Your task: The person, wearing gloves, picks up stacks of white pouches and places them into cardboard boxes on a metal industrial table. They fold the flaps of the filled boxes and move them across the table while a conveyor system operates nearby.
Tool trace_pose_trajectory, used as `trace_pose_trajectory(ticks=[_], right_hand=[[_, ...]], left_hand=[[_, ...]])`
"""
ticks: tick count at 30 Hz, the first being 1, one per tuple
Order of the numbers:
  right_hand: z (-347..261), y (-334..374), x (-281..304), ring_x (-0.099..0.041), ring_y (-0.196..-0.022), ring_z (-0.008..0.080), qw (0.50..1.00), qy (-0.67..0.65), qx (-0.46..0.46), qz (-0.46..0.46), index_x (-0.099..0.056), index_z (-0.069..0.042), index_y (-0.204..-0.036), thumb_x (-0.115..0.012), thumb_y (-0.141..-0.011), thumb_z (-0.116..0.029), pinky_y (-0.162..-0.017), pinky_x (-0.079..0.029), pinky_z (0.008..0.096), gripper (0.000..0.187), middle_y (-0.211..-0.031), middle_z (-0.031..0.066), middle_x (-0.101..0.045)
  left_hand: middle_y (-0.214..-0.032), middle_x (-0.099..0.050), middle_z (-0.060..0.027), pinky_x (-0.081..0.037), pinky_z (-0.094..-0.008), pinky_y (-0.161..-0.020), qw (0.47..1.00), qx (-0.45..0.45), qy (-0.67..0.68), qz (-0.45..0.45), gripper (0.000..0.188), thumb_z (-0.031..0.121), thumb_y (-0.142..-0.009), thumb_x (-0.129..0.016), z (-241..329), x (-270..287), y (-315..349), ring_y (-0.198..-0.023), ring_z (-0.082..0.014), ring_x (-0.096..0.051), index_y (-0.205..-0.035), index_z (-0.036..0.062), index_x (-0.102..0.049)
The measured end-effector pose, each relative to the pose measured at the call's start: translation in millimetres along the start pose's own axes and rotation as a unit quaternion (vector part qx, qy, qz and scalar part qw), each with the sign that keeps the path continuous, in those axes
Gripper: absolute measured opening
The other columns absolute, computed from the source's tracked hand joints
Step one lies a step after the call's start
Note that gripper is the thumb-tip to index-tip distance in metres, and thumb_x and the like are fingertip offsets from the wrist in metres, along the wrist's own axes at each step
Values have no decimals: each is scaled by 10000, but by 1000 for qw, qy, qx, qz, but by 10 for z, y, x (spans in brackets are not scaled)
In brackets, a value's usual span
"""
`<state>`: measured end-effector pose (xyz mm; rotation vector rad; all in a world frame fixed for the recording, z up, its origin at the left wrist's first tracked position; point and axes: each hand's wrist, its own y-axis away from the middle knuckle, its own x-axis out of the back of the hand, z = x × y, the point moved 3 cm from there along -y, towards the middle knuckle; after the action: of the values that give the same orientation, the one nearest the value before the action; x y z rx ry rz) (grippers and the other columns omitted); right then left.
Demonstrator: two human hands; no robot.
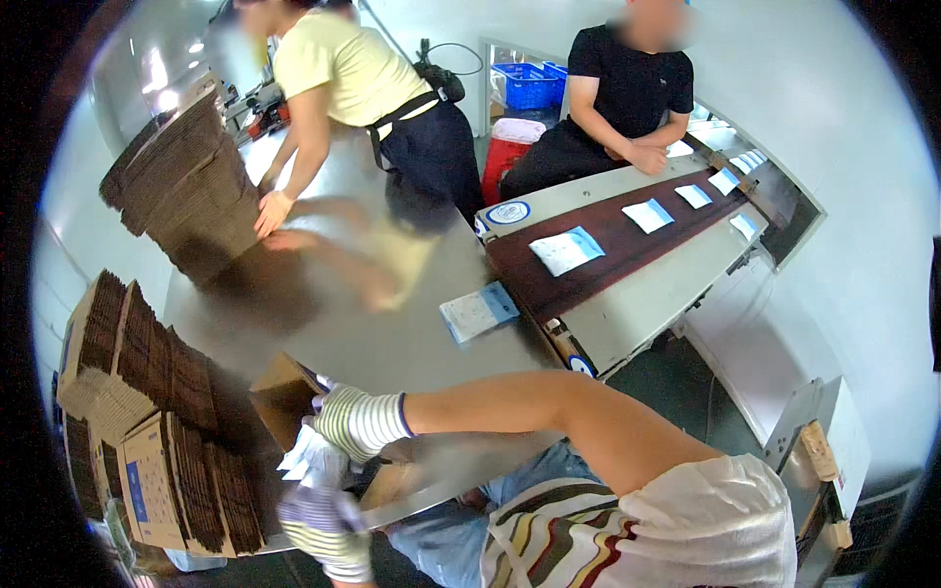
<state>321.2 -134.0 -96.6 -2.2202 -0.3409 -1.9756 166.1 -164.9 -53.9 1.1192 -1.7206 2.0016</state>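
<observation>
My right hand [358,423], in a striped knit glove, reaches in from the right and closes on white pouches [312,454] beside an open brown cardboard box [282,400]. Just below, my left hand [323,524], in a matching glove with purple on it, grips the lower side of the same pouches. It is blurred, and its fingertips are partly hidden. The box stands on the metal table [392,338] with its opening toward my hands. How many pouches are between my hands cannot be made out.
Stacks of flattened cartons [147,363] fill the left, with a taller pile [186,186] behind. A white-and-blue pouch [478,314] lies at the end of a conveyor belt [534,284] carrying more. A person in yellow [343,69] leans over the table; another in black [632,88] sits by the conveyor.
</observation>
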Motion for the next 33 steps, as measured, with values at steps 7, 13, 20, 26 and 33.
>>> trace_pose_trajectory(ticks=[7,13,20,26,33], right_hand=[[86,99,-121,-548,-984,355,999,-25,-13,21,-534,3,-1112,-698,-615,-420,-934,-395,445,672,-1026,214,-575],[-538,649,289,-568,-871,324,950,-92,109,277,-581,25,-870,-680,-613,-468,-860,-422,429,565,-868,185,-606],[-414,567,-548,-545,-798,250,938,66,77,331,-600,-91,-795,-503,-784,-212,-891,-399,429,156,-752,67,-569],[-319,521,-559,-526,-807,236,927,51,56,367,-582,-86,-812,-472,-781,-209,-873,-410,412,168,-764,59,-549],[-207,1015,-228,-530,-981,276,888,-119,125,426,-545,-63,-955,-643,-718,-291,-908,-426,437,344,-974,109,-559]], left_hand=[[-936,-620,-226,-467,-409,-774,887,102,48,-448,209,140,-796,-538,-996,-1368,-478,-916,-387,-575,-932,4,-621],[-1053,-616,-183,-474,-377,-821,700,-142,-135,-687,463,437,-769,-553,-2241,-2547,1106,-982,-332,-584,-983,37,-651],[-1019,-623,-192,-459,-375,-846,648,-77,-53,-756,350,286,-780,-505,-928,-1934,156,-1007,-307,-581,-936,20,-669],[-864,-622,-205,-479,-435,-723,856,10,77,-511,240,174,-764,-534,-513,-1047,-158,-823,-374,-596,-954,28,-556],[-779,-626,-131,-483,-415,-683,873,82,-56,-478,159,227,-743,-572,-472,-994,58,-776,-314,-611,-794,83,-612]])
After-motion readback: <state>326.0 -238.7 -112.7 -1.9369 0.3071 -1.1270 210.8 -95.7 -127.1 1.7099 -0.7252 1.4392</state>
